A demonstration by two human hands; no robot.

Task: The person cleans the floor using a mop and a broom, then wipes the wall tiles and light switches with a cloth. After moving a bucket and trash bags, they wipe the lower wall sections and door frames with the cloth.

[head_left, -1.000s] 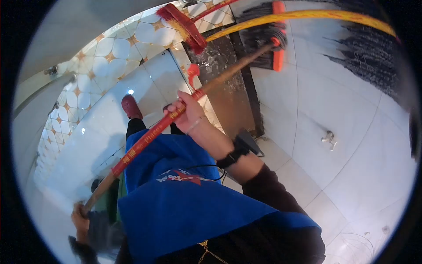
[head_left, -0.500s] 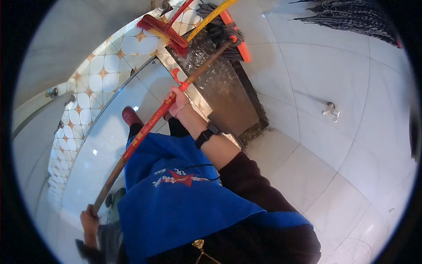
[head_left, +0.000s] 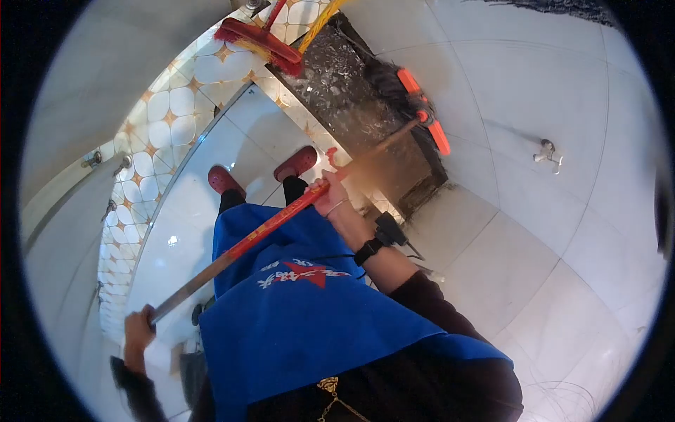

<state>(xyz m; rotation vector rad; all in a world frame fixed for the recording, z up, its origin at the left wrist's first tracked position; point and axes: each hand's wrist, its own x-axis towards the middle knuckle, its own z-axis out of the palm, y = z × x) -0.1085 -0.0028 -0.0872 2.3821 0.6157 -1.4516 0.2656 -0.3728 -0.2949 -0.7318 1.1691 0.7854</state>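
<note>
A mop with a red-wrapped wooden handle (head_left: 249, 238) slants across my front. My left hand (head_left: 140, 328) is closed around its lower-left end. My right hand (head_left: 328, 194), with a black watch on the wrist, grips the red part farther up. At the far end is the mop's orange clamp (head_left: 430, 123) with dark strands (head_left: 385, 79). The strands lie in a dark, wet trough (head_left: 329, 88) against the white wall. The handle near the clamp is smeared by motion.
A red broom (head_left: 260, 43) and a yellow pole (head_left: 320, 27) stand at the trough's far end. A tap (head_left: 547, 155) sticks out from the right wall. Dark strands (head_left: 569, 8) hang at the top right. My red shoes (head_left: 296, 163) stand on white tiles beside the trough.
The mop head has moved right and nearer along the trough, away from the yellow pole. My right hand has moved right and down in view. Both shoes now show fully.
</note>
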